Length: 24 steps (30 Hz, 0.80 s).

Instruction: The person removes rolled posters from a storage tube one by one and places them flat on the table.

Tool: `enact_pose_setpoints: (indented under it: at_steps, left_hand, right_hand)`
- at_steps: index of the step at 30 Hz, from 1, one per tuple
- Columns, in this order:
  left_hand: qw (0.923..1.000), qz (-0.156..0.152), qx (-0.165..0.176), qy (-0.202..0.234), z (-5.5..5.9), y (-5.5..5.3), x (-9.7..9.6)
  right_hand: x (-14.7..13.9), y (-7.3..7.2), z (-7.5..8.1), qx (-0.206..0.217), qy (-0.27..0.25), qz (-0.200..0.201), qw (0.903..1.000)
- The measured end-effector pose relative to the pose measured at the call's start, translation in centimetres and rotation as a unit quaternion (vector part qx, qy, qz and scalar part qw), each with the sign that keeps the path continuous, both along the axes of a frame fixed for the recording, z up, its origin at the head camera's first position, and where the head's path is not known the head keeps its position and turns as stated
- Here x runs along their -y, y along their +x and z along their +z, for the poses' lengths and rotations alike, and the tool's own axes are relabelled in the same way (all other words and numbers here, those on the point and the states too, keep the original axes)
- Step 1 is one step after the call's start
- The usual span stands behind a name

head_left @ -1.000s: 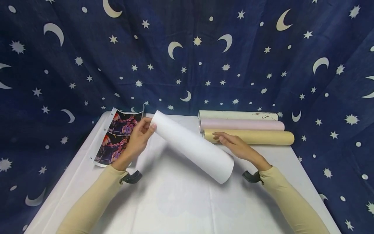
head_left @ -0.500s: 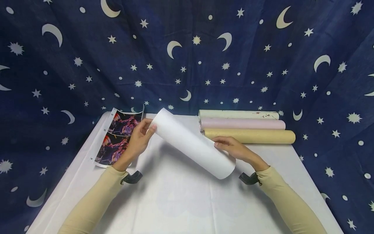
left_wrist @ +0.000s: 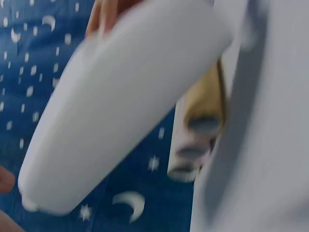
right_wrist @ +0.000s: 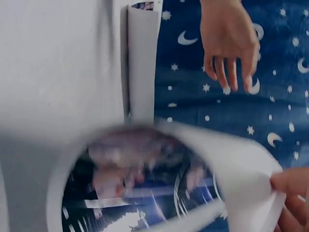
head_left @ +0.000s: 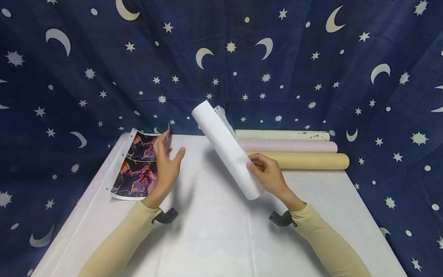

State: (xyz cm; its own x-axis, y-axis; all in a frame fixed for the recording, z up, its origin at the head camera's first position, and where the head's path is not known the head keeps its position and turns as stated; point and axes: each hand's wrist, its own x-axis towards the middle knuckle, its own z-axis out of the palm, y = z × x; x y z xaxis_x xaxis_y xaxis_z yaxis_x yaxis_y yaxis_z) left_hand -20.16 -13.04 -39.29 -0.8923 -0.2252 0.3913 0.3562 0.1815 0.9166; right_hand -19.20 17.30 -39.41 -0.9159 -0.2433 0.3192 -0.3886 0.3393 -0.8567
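White roll (head_left: pixel 225 148): held in the air over the surface (head_left: pixel 214 242), tilted, its upper end leaned toward the left and seen against the backdrop (head_left: pixel 235 54); a coloured print is shown on its inner face.
Right hand (head_left: pixel 268 173): curled at the roll's lower part, the paper being pinched between thumb and fingers.
Left hand (head_left: pixel 167 165): nothing is held; the fingers are extended, the thumb spread wide, and the roll is left well apart.
Printed sheet (head_left: pixel 133 181): laid at the surface's left side, edges curled up, partly hidden by the left hand in the head view; two colourful pictures are carried on it.
Gold roll (head_left: pixel 308 161): laid at the right, nearest of three in a row.
Pink roll (head_left: pixel 294 145): set just behind the gold one.
Cream roll (head_left: pixel 277 134): placed rearmost, beside the backdrop, marked with small reddish sprigs.
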Motion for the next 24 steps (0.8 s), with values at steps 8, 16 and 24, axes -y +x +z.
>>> enact_pose_setpoints:
  at_steps: [8,16,24]
  left_hand:
    - [0.9743,-0.171,0.118,0.087,-0.5,2.9,-4.8]
    - [0.9577,-0.180,0.160,0.158,-2.3,3.0,-6.1]
    - [0.9656,-0.151,0.162,0.137,-3.1,2.7,-5.9]
  right_hand:
    - [4.3,0.7,-0.9,-0.166,0.019,-0.067,0.9837]
    - [6.5,1.5,-3.5,-0.206,0.079,-0.021,0.9751]
    - [7.2,2.3,-4.2,-0.201,0.135,0.040,0.9694]
